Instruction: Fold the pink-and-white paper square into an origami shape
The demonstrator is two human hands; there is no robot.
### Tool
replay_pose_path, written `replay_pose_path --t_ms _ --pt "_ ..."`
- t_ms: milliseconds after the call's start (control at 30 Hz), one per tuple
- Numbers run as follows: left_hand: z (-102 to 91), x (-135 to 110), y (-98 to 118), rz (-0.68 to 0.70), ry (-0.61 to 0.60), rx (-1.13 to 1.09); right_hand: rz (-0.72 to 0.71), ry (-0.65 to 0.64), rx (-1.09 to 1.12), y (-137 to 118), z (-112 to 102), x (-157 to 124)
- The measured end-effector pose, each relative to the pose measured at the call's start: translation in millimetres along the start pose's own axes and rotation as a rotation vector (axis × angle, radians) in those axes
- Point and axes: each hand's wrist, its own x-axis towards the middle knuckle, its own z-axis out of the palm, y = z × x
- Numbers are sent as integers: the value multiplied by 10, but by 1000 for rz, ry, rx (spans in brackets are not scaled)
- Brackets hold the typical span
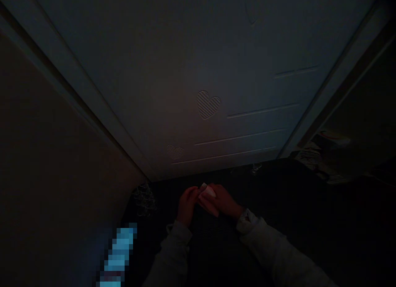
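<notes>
In dim light, a small pale folded piece [208,190], perhaps paper or cloth, is between my two hands above a dark surface. A pinkish flap hangs below it. My right hand [225,200] is closed around its right side, with the fingers bent over it. From the other side, my left hand [187,205] is closed, its fingertips pinched at the piece's left edge. The darkness hides exactly what the piece is.
A pale panel [173,72] with striped hearts and grooved lines rises behind the dark surface [216,254]. Clear, ring-like items [145,199] lie at the left, and a small clear item [256,168] lies at the back. A bright pixelated patch [119,254] is at lower left.
</notes>
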Motion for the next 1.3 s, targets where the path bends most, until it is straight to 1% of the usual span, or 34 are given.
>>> replay_pose_path --t_ms 67,200,300,400,500,567,633,700,800,867,967,1067,1200,1300 --pt "-4 -22 4 82 -12 162 22 -7 79 5 -5 11" --pt "-23 -69 38 148 -116 359 84 -13 236 10 -14 28" --pt "-38 -92 83 200 -151 462 106 -5 270 0 -15 32" --pt "-47 -102 109 237 -191 514 124 10 289 -13 -21 28" --pt "-57 -92 95 235 -190 523 126 6 304 -15 -27 24" --pt "-67 -72 75 204 -171 478 109 1 278 -6 -21 23" --pt "-78 -47 60 165 -153 411 75 -10 204 8 -6 23" --pt "-87 -26 58 139 -126 371 46 -16 79 18 11 21" --pt "-87 -14 69 129 -71 402 20 -38 -84 13 22 13" --pt "-78 -22 75 136 -47 452 -1 -57 -120 -3 15 7" --pt "-54 -48 75 168 -39 540 -1 -56 -118 -24 -4 5" --pt "-32 -75 76 197 -50 585 9 -47 -60 -35 -17 11" --pt "-27 -86 84 204 -64 557 16 -33 59 -40 -15 16" --pt "-41 -72 85 185 -80 502 27 -15 111 -31 -6 17"
